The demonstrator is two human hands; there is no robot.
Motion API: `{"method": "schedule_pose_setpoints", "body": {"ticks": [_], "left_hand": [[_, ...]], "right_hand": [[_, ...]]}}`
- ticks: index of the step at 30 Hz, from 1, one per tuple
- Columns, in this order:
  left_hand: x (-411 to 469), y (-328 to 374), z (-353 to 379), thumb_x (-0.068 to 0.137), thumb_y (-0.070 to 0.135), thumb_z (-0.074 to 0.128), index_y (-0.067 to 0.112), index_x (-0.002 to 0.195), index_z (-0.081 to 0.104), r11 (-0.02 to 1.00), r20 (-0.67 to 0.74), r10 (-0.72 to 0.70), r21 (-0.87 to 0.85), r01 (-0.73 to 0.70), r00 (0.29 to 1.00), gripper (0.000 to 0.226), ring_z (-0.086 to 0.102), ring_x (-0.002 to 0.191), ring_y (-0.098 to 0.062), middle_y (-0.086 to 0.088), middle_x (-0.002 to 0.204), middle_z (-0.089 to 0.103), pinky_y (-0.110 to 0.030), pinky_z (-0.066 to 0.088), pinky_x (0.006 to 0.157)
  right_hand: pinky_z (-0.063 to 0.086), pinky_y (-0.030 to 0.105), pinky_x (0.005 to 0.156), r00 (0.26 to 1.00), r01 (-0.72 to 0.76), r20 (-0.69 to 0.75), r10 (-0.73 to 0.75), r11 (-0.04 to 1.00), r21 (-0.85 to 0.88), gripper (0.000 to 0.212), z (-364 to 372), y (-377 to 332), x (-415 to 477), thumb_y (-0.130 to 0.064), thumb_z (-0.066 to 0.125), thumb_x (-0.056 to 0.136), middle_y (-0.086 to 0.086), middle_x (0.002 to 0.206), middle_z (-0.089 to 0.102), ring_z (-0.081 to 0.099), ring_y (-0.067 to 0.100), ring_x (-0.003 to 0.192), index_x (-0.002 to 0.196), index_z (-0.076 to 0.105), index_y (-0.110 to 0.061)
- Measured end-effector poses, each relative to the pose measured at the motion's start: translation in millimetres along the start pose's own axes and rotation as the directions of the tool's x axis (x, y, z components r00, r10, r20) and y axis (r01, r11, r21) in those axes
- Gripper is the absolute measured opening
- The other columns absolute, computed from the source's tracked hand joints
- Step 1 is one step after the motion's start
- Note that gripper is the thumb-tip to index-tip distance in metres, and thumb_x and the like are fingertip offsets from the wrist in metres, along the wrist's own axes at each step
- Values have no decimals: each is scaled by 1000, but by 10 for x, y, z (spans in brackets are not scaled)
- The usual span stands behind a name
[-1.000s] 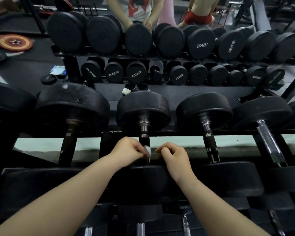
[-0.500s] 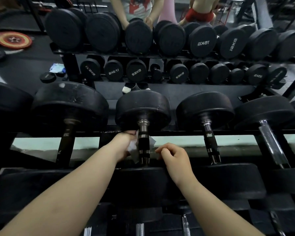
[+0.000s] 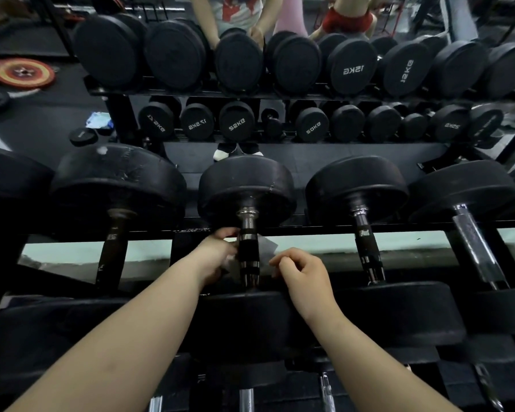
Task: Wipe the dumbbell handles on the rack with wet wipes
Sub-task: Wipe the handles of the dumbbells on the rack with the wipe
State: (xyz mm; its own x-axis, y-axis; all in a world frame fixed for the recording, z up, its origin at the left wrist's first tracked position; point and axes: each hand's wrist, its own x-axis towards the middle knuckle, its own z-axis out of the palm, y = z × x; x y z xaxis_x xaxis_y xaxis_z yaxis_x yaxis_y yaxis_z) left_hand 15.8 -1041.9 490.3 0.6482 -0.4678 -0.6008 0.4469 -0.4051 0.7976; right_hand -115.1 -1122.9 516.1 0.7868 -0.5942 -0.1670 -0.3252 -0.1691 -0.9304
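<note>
A black dumbbell lies on the rack in front of me, its banded handle (image 3: 248,245) running between two round heads. My left hand (image 3: 217,257) reaches in from the left and holds a white wet wipe (image 3: 266,247) against the handle; the wipe passes behind the bar and shows on its right side. My right hand (image 3: 302,270) hovers just right of the handle with its fingers curled and its fingertips close to the wipe's edge. I cannot tell whether it touches the wipe.
More dumbbells (image 3: 366,242) lie in a row left and right on the same rack (image 3: 324,226). A mirror behind shows the rack, a person and the gym floor. Further handles (image 3: 246,399) show on the tier below.
My left hand has slid from the near end of the handle up toward the far head, taking the wipe along the bar. My right hand has stayed beside the handle.
</note>
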Motion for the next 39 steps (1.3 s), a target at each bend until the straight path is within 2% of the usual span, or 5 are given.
{"method": "schedule_pose_setpoints", "body": {"ticks": [7,14,21,29,39], "left_hand": [[-115,0,-43,89,-6,39,16,81,52,883,142,-92,468,15,986,27,54,46,-4,0,67,48,-6,38,39],[-251,26,-204,82,-18,41,0,129,44,987,-171,12,157,15,985,51,57,85,-28,-25,115,58,-23,42,61],[-1037,309,-431,85,-12,37,19,92,59,963,-37,268,-2,-268,963,38,59,80,-23,-7,95,64,-30,44,65],[-1486,195,-43,82,-4,56,32,88,60,869,-35,494,62,-492,869,38,65,86,-15,8,88,69,-31,51,75],[-1483,-118,858,83,14,59,41,81,60,758,-111,641,243,-605,759,28,60,87,5,21,85,68,-10,43,73]], "right_hand": [[34,13,47,1000,5,21,-5,1000,4,32,-13,18,5,-5,44,84,-5,60,56,49,15,64,61,58,-22],[39,3,58,1000,13,-8,-13,999,30,23,-6,-6,0,-5,48,84,-9,72,59,53,7,71,75,61,-21],[31,19,94,987,-26,158,22,999,28,61,-36,-273,-105,-25,58,85,-5,133,40,40,6,114,138,28,-21],[54,21,75,876,-125,477,-76,918,376,27,-259,-552,-337,-1,51,86,-2,95,63,63,10,85,106,55,-18],[48,28,65,950,-141,308,59,958,251,19,-1043,-252,-319,-1,47,85,5,88,62,60,20,80,84,59,-16]]}}
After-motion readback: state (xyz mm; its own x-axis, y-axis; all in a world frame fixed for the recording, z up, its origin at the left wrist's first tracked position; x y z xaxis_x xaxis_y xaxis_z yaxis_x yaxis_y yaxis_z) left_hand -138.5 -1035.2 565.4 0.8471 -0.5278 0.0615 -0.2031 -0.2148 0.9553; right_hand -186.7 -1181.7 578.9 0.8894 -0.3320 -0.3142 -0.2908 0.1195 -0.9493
